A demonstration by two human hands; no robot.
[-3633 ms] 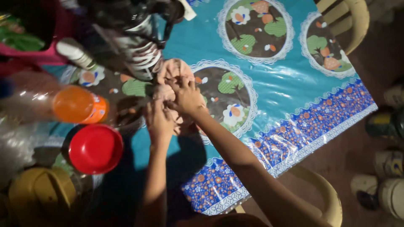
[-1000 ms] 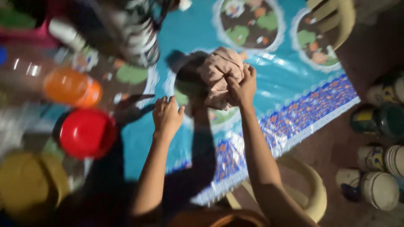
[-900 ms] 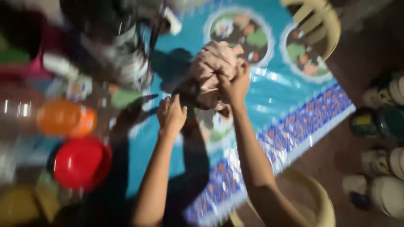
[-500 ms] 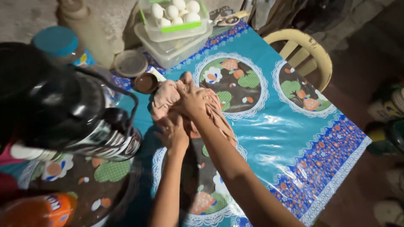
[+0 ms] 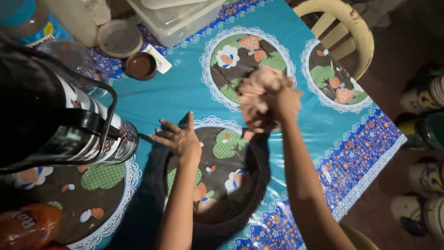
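While bunched, cloth (image 5: 259, 99) in right hand (image 5: 284, 103)

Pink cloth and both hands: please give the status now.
Right hand shut on pink cloth, bunched, lifted over the tablecloth. Left hand open, empty, fingers spread. Black flask stands beside left hand, apart.

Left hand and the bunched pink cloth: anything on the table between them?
Head view: nothing stands between the left hand and the pink cloth gripped by the right hand; only bare patterned tablecloth shows.
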